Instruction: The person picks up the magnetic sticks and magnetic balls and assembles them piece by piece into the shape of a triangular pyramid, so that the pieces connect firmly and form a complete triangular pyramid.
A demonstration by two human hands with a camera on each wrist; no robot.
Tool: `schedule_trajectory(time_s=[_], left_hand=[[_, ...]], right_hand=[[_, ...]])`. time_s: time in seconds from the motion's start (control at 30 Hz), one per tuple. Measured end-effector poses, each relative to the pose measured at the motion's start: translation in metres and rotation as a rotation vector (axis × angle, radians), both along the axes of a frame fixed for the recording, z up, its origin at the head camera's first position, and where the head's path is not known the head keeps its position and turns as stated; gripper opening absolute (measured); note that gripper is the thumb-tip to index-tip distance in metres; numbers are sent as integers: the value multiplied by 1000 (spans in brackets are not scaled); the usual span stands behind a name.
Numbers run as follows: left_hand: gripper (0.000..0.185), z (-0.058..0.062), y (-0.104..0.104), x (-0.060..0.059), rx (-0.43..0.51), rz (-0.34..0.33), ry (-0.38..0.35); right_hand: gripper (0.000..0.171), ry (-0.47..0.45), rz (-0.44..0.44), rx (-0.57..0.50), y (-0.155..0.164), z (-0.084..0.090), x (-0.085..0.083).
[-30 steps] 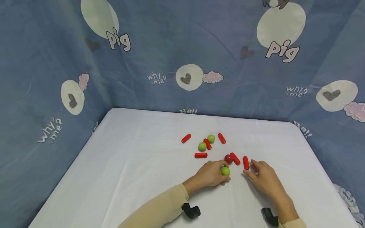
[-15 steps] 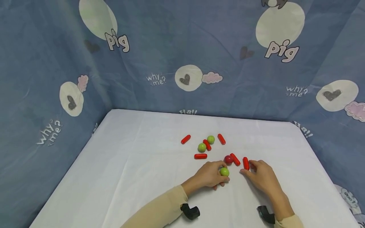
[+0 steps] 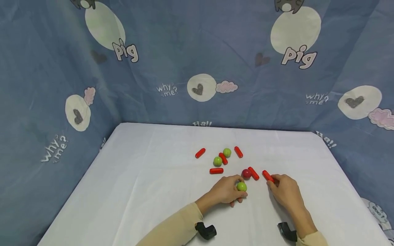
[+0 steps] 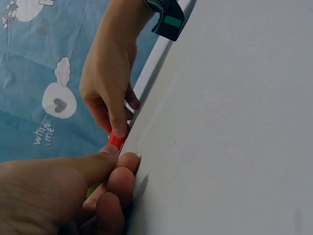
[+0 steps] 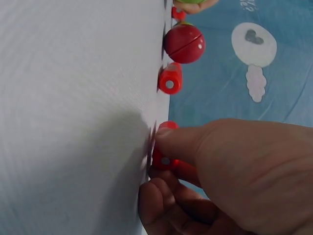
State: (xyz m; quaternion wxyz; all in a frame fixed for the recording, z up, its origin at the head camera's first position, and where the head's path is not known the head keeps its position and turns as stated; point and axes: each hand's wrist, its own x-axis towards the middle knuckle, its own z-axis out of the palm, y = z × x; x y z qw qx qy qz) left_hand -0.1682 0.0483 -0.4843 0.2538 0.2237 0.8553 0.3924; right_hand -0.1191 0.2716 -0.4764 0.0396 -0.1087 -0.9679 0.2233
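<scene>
Blue cartoon-print cloth walls a white worktop (image 3: 129,191); the left hand (image 3: 226,191) curls round a green ball (image 3: 241,186) near the front edge, keeping it from rolling; the right hand (image 3: 284,191) pinches a red cylinder (image 3: 267,176) just beside it, fingers closed low against the cloth.

Beige long sleeves (image 3: 172,227); black wrist-mounted cameras (image 3: 205,230), green patch on right strap (image 4: 171,22).

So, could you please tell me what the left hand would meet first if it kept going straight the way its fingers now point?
Probably the dark red ball: the left hand grips a green ball, and the red one lies just beyond it, up and to the right. Depth is hard to judge from the head view.
</scene>
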Motion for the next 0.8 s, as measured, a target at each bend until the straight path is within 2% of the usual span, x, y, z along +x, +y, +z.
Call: schedule_trajectory(time_s=[0.17, 0.4, 0.57, 0.8], left_hand=[[38, -1, -7, 1, 22, 11, -33], [36, -1, -23, 1, 70, 39, -104], [36, -1, -35, 1, 93, 43, -120], [32, -2, -52, 3, 127, 47, -116]], right_hand=[[38, 11, -10, 3, -2, 1, 1], [35, 45, 21, 16, -5, 3, 7], [34, 90, 56, 26, -7, 5, 11], [34, 95, 78, 30, -12, 10, 15]])
